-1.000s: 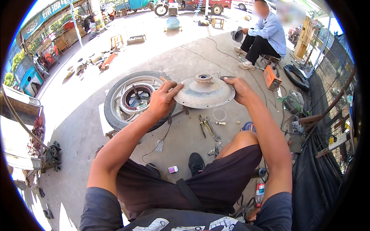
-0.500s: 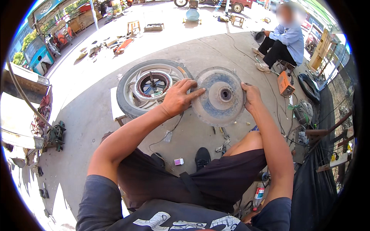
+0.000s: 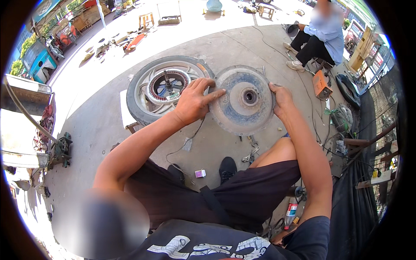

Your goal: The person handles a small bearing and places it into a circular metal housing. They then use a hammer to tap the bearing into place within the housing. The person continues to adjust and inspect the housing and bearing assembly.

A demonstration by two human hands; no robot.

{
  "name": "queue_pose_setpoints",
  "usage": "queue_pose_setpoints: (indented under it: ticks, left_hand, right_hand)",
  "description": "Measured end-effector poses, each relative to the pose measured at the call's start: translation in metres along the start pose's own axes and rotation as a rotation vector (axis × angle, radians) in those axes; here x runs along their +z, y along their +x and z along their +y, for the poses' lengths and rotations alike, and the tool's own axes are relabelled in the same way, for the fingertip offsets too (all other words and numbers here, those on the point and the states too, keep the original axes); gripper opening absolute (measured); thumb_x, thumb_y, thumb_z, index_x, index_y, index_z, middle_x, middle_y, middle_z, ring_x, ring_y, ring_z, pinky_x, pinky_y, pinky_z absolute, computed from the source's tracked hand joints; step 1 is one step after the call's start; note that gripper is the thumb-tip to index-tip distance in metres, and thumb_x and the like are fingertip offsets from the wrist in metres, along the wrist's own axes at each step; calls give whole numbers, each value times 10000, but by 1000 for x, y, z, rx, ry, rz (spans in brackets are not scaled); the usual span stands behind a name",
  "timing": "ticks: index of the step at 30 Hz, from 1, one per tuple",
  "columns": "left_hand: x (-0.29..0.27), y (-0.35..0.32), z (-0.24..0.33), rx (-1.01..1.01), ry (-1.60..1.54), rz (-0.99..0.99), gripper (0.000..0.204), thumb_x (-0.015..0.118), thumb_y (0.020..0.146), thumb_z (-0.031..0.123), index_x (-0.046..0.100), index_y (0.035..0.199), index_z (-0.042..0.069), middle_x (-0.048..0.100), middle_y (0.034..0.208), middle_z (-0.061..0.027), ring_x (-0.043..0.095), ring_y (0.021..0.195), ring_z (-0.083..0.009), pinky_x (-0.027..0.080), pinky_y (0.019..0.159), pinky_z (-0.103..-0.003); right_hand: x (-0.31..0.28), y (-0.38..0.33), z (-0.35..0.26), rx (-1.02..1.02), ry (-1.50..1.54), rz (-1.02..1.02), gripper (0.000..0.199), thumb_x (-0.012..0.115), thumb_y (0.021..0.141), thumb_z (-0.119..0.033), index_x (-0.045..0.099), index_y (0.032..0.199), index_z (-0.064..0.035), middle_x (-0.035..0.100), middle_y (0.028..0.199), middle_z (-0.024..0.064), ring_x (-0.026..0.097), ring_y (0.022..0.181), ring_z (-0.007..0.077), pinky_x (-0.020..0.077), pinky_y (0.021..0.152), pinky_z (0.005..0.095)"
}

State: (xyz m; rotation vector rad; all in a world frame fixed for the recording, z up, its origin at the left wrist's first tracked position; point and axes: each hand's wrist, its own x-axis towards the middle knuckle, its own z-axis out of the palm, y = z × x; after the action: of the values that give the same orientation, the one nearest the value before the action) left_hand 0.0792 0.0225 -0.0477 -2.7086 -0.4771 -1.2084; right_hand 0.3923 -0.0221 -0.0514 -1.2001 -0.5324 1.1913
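Note:
A round, worn metal hub motor cover (image 3: 232, 119) with a bearing hole at its middle is held up before me, its face toward me. My left hand (image 3: 193, 100) grips its left rim, index finger lying on the face. On the opposite rim my right hand (image 3: 282, 100) is closed, thumb at the near face. The fingers behind the disc are hidden. Just left of the cover lies a wheel (image 3: 135, 103) with a tyre and pale spokes. In its open hub sit a ring of windings (image 3: 152, 89) and an upright axle (image 3: 167, 79).
Wrenches (image 3: 250, 156) and a small pink box (image 3: 200, 173) lie on the ground near my feet. An orange machine (image 3: 322, 85) with trailing cables stands to the right. Beyond it a person (image 3: 323, 39) sits low. A bottle (image 3: 290, 213) is beside my right leg.
The cover has shifted slightly left and up in the picture, with both hands still on it. The surroundings have shifted a little as the view moved.

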Motion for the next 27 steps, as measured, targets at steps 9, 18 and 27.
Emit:
queue_pose_setpoints:
  ticks: [9,18,27]
  left_hand:
    - [-24,-1,-18,-228,-30,-171,541,761,706,2,676,1227,116,519,1214,-159,590,1076,-326,509,892,-415]
    - [-51,-25,-73,-643,-76,45,482,778,745,63,660,1211,19,540,1178,-185,632,958,-305,521,818,-388]
    - [-65,-56,-89,-885,-169,-2,461,793,770,67,662,1203,-25,569,1161,-153,630,809,-196,531,739,-329]
  right_hand:
    - [5,-4,-3,-165,-70,104,239,573,983,-136,648,1009,90,686,950,156,661,811,221,542,733,367]
    - [-39,19,-3,-244,-345,337,265,593,972,-148,626,1073,94,674,1044,163,636,900,217,493,818,336]
    - [-106,44,11,-333,-564,481,276,635,936,-155,679,1009,108,708,964,169,647,863,214,487,800,345]
